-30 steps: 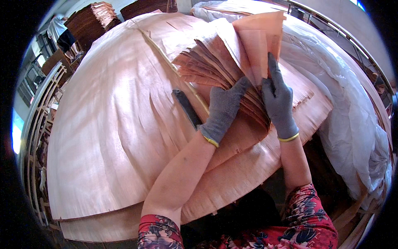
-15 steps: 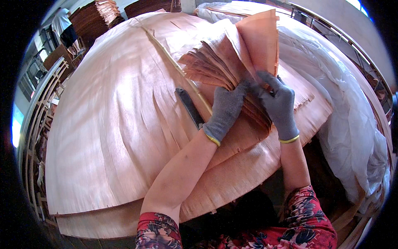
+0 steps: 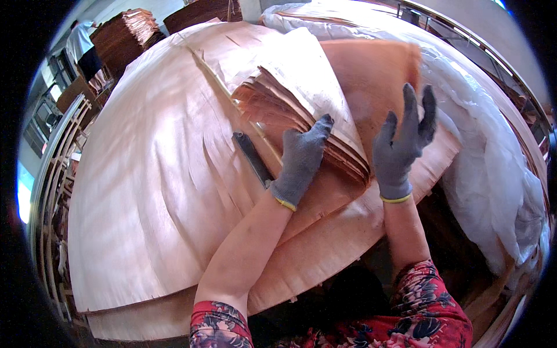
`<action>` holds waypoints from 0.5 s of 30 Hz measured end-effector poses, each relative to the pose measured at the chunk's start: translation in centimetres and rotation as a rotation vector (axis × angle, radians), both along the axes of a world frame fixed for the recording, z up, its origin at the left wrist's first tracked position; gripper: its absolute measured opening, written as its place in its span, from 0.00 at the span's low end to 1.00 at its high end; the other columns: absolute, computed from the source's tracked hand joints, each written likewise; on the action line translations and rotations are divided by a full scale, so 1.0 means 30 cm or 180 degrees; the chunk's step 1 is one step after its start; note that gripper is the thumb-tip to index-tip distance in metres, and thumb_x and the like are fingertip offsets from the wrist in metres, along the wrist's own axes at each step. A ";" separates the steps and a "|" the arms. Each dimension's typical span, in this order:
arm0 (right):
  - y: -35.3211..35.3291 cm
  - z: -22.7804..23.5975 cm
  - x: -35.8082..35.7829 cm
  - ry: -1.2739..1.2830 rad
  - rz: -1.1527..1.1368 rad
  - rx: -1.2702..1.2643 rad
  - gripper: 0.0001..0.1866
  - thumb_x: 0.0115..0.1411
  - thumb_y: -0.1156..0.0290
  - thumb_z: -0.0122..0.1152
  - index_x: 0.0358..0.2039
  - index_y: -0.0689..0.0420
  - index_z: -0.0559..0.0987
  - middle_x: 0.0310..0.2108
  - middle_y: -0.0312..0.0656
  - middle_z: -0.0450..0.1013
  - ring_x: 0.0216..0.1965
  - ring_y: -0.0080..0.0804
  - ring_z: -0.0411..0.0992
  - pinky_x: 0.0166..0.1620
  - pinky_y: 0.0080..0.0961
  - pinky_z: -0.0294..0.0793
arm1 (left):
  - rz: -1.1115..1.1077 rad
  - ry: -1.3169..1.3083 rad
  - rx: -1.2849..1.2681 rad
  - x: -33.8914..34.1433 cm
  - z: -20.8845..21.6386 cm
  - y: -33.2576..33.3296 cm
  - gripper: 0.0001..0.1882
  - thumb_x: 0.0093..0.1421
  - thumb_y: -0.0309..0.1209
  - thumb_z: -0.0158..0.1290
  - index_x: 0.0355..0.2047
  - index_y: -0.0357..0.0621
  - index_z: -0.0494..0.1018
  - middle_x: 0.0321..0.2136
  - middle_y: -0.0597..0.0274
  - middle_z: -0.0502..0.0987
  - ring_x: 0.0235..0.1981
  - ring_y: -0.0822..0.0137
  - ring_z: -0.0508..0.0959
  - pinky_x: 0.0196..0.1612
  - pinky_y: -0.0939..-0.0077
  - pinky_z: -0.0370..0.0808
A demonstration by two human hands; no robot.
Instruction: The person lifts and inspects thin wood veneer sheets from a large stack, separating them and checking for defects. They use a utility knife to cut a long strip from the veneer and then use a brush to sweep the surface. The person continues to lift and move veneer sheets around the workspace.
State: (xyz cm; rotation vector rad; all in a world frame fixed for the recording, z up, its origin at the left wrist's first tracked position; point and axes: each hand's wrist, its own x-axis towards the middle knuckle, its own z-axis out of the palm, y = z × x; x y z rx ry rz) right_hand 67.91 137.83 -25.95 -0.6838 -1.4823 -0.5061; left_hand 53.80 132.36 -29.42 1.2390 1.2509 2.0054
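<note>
Veneer stack [image 3: 290, 110] under left hand [image 3: 301, 159] (gloved)

Metal rack [image 3: 55, 174] left, daylit window [image 3: 23, 200] behind.

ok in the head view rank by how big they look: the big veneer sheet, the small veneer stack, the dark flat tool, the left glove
1. big veneer sheet
2. small veneer stack
3. left glove and dark flat tool: too alike to rank; the tool is partly hidden under the veneer.

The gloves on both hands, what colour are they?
Grey gloves with yellow cuff edges, head view.
</note>
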 end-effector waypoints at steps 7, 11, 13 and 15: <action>0.020 -0.080 -0.043 -0.0049 0.2347 -0.2105 0.14 0.47 0.72 0.63 0.35 0.63 0.76 0.36 0.45 0.71 0.33 0.32 0.72 0.37 0.23 0.71 | -0.0380 -0.0244 -0.0213 0.011 0.024 -0.003 0.10 0.55 0.31 0.53 0.30 0.34 0.75 0.23 0.67 0.75 0.25 0.78 0.71 0.26 0.84 0.68; 0.014 -0.078 -0.044 -0.0104 0.2477 -0.2070 0.15 0.46 0.70 0.65 0.35 0.63 0.76 0.35 0.44 0.71 0.34 0.31 0.71 0.38 0.22 0.71 | -0.0613 -0.0624 -0.0049 0.004 0.007 0.003 0.11 0.54 0.33 0.55 0.33 0.37 0.74 0.27 0.66 0.75 0.29 0.77 0.72 0.29 0.84 0.69; 0.019 -0.082 -0.034 -0.0002 0.2570 -0.2212 0.17 0.45 0.68 0.66 0.35 0.63 0.76 0.35 0.44 0.71 0.34 0.31 0.71 0.38 0.22 0.71 | -0.0625 -0.0558 -0.0141 0.007 0.010 0.005 0.12 0.54 0.32 0.55 0.35 0.36 0.73 0.29 0.65 0.75 0.30 0.77 0.72 0.31 0.84 0.70; 0.022 -0.078 -0.029 -0.0077 0.2557 -0.2224 0.18 0.45 0.67 0.66 0.36 0.63 0.76 0.36 0.45 0.71 0.34 0.31 0.71 0.39 0.22 0.70 | -0.0632 -0.0510 -0.0214 0.005 0.015 -0.001 0.14 0.54 0.32 0.55 0.37 0.36 0.72 0.30 0.64 0.74 0.32 0.76 0.72 0.32 0.84 0.70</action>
